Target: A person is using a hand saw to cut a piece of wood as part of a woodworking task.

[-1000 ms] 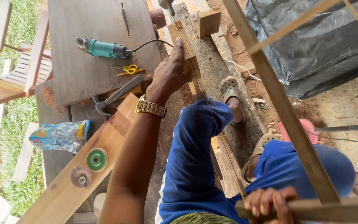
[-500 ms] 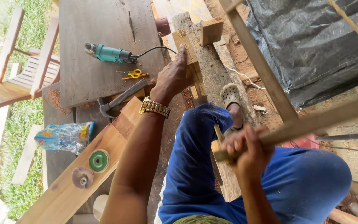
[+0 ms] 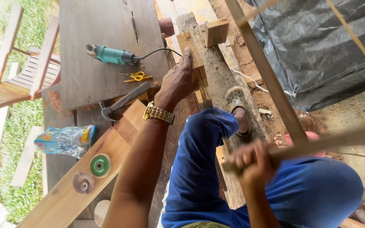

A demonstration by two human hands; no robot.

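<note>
We press our left hand (image 3: 178,82), fingers nearly flat and spread, onto a narrow wooden batten (image 3: 193,57) lying along a rough, weathered beam (image 3: 222,78). Our right hand (image 3: 252,162) is wrapped tight in a fist around a long, slim wooden stick (image 3: 330,141), blurred, held above our knee. Beside the left wrist lies a steel claw hammer (image 3: 123,101) on smooth planks.

Crumpled clear plastic bag (image 3: 65,140), blue/yellow/red print, lying near left on dark board, beside green disc (image 3: 100,165).
</note>
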